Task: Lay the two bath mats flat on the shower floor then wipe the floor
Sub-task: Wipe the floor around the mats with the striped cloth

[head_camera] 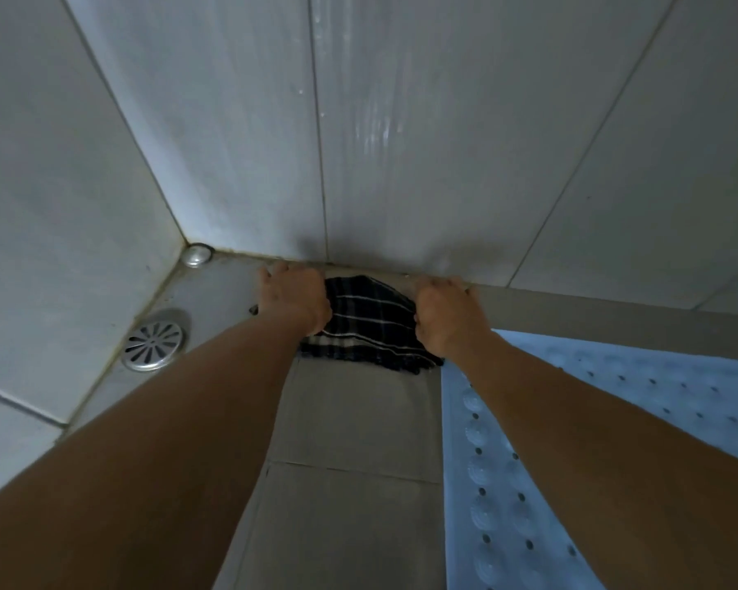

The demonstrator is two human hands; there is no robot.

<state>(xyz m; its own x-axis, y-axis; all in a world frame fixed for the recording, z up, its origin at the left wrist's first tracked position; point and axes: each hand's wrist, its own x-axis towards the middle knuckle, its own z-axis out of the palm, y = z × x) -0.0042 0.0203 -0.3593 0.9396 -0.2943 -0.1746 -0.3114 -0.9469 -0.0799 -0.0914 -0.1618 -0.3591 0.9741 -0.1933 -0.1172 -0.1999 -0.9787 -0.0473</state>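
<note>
Up against the back wall (401,142), both hands are clamped on a dark plaid cloth (367,325), left hand (292,298) and right hand (446,317) pressing an end each, probably to scrub the floor (350,419) edge. One blue mat (571,440) lies flat just right; the second isn't visible. Drain (154,339) sits left. No containers around.

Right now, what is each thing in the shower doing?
Checked cloth: bunched up, pressed on the floor by the wall.
Left hand: closed on the cloth's left end.
Right hand: closed on the cloth's right end.
Blue bath mat: lying flat on the floor, right of the cloth.
Round drain: uncovered, left of the cloth.
Floor tiles: bare between drain and mat.
</note>
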